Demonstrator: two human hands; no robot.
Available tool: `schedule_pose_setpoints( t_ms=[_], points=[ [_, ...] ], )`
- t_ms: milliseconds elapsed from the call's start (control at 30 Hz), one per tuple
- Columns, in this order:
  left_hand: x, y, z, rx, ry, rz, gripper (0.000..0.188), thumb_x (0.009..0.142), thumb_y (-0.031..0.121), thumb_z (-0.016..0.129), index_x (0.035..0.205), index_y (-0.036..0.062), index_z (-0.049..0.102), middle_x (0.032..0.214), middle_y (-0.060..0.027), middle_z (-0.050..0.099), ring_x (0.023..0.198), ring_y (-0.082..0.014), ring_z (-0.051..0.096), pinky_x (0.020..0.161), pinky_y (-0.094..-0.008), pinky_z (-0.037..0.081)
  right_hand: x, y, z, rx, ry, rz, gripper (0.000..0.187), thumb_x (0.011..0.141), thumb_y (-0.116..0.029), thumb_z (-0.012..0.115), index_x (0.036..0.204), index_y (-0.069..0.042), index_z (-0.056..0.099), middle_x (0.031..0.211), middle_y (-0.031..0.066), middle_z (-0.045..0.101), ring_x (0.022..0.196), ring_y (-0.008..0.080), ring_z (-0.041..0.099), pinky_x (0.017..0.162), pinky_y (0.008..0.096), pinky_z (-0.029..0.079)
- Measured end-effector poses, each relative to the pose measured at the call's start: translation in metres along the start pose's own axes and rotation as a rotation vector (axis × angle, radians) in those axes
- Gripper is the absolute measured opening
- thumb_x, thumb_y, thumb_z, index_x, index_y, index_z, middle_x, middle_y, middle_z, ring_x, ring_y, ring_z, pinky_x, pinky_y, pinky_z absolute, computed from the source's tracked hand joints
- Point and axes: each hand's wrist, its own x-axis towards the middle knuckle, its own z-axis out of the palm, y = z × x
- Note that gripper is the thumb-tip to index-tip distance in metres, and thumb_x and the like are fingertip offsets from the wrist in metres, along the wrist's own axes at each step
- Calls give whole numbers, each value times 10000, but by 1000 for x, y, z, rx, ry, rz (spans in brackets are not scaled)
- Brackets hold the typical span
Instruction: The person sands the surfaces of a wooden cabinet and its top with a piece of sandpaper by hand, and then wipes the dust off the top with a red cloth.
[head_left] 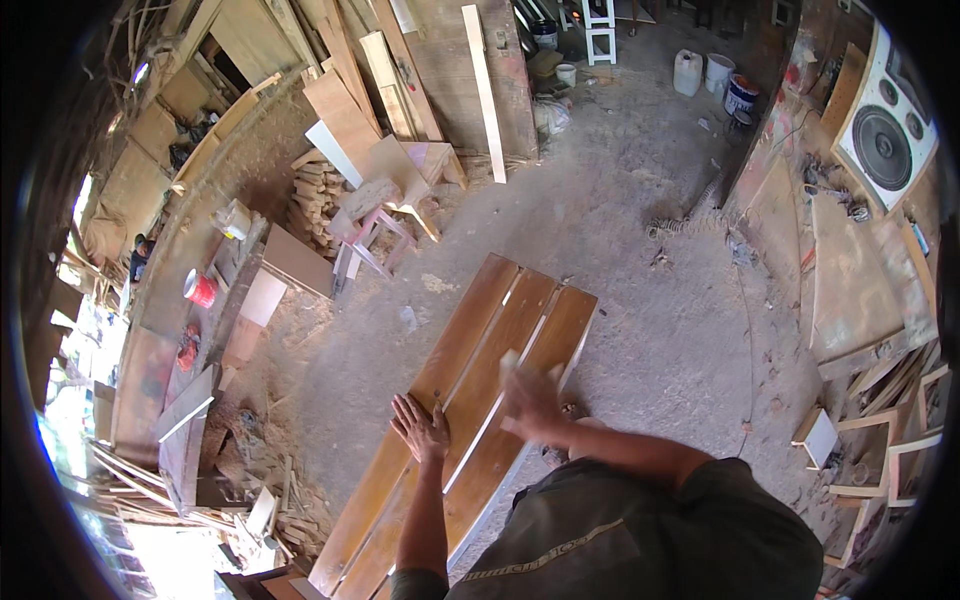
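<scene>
Floor (660, 310), dusty grey, fills most of what I see from here. On it, a person (640, 530) in a dark shirt bends over a slatted panel (475, 400), brown, glossy, three planks. Panel sits mid-room, just in front of the person and a bit to the left; can't tell what props it up. Long axis runs diagonal: near end lower left, far end upper right, pointing away from the person toward open floor. Planks and the pale slits (475, 440) between them follow that same line. Step in hand, my guess: rubbing down the top face by hand, somewhere partway; can't tell which stretches are done. Left hand (422, 430) lies flat on the left plank, fingers a little spread, thumb out near a slit, gripping nothing, probably steadying. Right hand (535, 408) is over the right plank, blurred, fingers seemingly closed on a small pale pad (510, 368); exact grip unclear. Pad looks to be at the wood, by the slit; contact hard to confirm. Next move, I'd say, calls for even pressure, pad flat, strokes along the planks, no edge catching in a slit, left palm braced.
</scene>
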Motion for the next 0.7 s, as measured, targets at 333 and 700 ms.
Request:
schedule_pose_setpoints(
  t_ms=[333,700],
  points=[
    [-82,35,13,148,-164,701,1151,840,766,626,1607,-29,301,1720,-239,167,1620,-355,82,1264,-644,22,79,148,-161,-34,-293,840,822,985,-414,632,1631,-52,275,1671,225,293,1563,408,234,1226,641,207],
    [3,210,44,-5,-224,781,927,997,623,528,1622,-15,276,1727,-195,187,1620,-314,114,1267,-630,57,-13,207,-166,64,180,651,712,1071,-343,534,1591,68,276,1676,272,251,1575,421,197,1263,569,193]
  ],
)
